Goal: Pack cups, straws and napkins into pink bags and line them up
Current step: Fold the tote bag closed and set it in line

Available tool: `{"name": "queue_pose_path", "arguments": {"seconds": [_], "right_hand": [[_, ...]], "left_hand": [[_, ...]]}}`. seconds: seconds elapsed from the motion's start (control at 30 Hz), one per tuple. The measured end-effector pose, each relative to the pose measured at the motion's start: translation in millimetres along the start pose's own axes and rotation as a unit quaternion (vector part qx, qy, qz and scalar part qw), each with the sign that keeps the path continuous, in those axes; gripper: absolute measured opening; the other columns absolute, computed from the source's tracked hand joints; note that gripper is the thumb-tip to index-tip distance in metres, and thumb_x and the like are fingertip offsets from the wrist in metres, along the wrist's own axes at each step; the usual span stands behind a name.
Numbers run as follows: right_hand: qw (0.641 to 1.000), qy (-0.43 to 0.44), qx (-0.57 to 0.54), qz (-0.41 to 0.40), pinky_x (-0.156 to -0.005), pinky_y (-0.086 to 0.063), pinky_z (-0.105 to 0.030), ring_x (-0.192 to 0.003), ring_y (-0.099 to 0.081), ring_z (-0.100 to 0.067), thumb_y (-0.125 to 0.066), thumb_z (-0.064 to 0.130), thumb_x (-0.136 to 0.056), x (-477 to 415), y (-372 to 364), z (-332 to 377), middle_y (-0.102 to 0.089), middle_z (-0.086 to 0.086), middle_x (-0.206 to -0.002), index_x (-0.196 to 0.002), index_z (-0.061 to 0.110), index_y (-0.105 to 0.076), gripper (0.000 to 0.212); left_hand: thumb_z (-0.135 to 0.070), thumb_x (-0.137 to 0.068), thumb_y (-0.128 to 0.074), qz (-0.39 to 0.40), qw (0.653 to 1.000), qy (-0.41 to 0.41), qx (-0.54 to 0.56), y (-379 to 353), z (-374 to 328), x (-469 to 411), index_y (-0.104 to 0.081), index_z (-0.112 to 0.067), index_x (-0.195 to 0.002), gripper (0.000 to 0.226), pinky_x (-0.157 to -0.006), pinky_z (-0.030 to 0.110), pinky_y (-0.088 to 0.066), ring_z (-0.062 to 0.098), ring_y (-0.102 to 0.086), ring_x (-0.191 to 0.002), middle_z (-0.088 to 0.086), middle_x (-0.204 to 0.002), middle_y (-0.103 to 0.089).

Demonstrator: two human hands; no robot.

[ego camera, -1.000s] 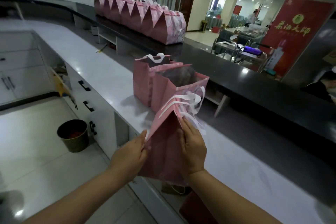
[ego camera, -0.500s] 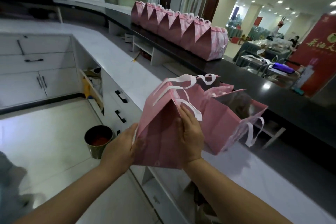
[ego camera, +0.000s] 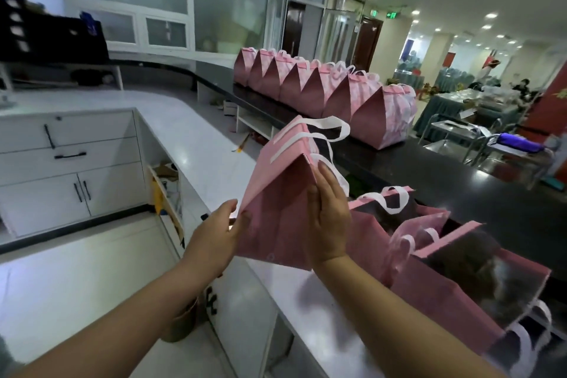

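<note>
I hold a closed pink bag (ego camera: 276,209) with white handles up in the air over the white counter (ego camera: 196,138). My left hand (ego camera: 214,233) pinches its lower left edge. My right hand (ego camera: 329,218) lies flat against its right side, fingers straight. Two open pink bags (ego camera: 365,233) (ego camera: 445,301) stand on the counter to the right, their dark contents unclear. A row of several closed pink bags (ego camera: 337,95) lines the raised black counter (ego camera: 429,169) beyond.
White drawers and cabinets (ego camera: 67,163) stand at left, with an open cabinet door (ego camera: 165,193) below the counter edge. A brown bin (ego camera: 181,322) sits on the floor under my left arm. Tables and seated people fill the hall at far right.
Both hands have raised the pink bag higher and carried it left, away from the two open bags. My view has swung up and left toward the row of bags.
</note>
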State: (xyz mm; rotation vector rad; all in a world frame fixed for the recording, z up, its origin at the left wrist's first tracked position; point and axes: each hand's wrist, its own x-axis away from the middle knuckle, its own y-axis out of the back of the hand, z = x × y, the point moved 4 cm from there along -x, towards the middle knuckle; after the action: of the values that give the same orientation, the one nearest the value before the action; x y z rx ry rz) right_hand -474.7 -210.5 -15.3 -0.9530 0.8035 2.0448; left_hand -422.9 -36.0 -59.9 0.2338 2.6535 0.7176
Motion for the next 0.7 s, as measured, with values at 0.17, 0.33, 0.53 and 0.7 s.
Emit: {"name": "queue_pose_path", "arguments": {"seconds": [0.17,0.33,0.53,0.7], "right_hand": [[0.998,0.010,0.015,-0.061,-0.099,-0.041,-0.024,-0.120,-0.054,-0.022,-0.050,0.012,-0.092,-77.0,-16.0,-49.2,-0.058,-0.011,-0.129,-0.123,0.009,-0.059,0.032],[0.992,0.003,0.070,-0.104,-0.100,-0.038,-0.019,-0.122,-0.052,-0.022,-0.049,0.014,-0.094,-132.4,-6.7,-101.8,-0.058,-0.011,-0.129,-0.122,0.008,-0.060,0.031],[0.976,-0.010,0.166,-0.143,-0.100,-0.037,-0.019,-0.122,-0.051,-0.023,-0.050,0.011,-0.092,-171.8,23.1,-159.6,-0.057,-0.011,-0.130,-0.123,0.006,-0.061,0.032],[0.949,-0.027,0.256,-0.182,-0.101,-0.038,-0.022,-0.120,-0.052,-0.019,-0.051,0.012,-0.094,-186.8,45.1,-201.3,-0.058,-0.008,-0.129,-0.125,0.009,-0.059,0.032]], "left_hand": [[-0.060,-0.089,-0.033,-0.002,0.999,-0.032,0.007,-31.8,-16.7,-104.4,-0.054,-0.029,-0.119,0.048,-0.067,0.020,-0.039,0.006,-0.057,-0.090,-0.014,-0.103,-0.061],[-0.058,-0.092,-0.035,0.037,0.996,-0.063,0.043,-84.0,-40.8,-182.4,-0.055,-0.028,-0.116,0.043,-0.066,0.021,-0.043,0.009,-0.057,-0.090,-0.010,-0.102,-0.062],[-0.053,-0.092,-0.037,0.122,0.980,-0.118,0.099,-162.4,-70.5,-250.6,-0.056,-0.032,-0.110,0.033,-0.068,0.027,-0.048,0.004,-0.058,-0.084,-0.020,-0.090,-0.059],[-0.045,-0.091,-0.047,0.212,0.957,-0.162,0.118,-229.2,-86.3,-288.8,-0.056,-0.032,-0.114,0.028,-0.077,0.036,-0.051,0.009,-0.061,-0.087,-0.013,-0.098,-0.064]]}}
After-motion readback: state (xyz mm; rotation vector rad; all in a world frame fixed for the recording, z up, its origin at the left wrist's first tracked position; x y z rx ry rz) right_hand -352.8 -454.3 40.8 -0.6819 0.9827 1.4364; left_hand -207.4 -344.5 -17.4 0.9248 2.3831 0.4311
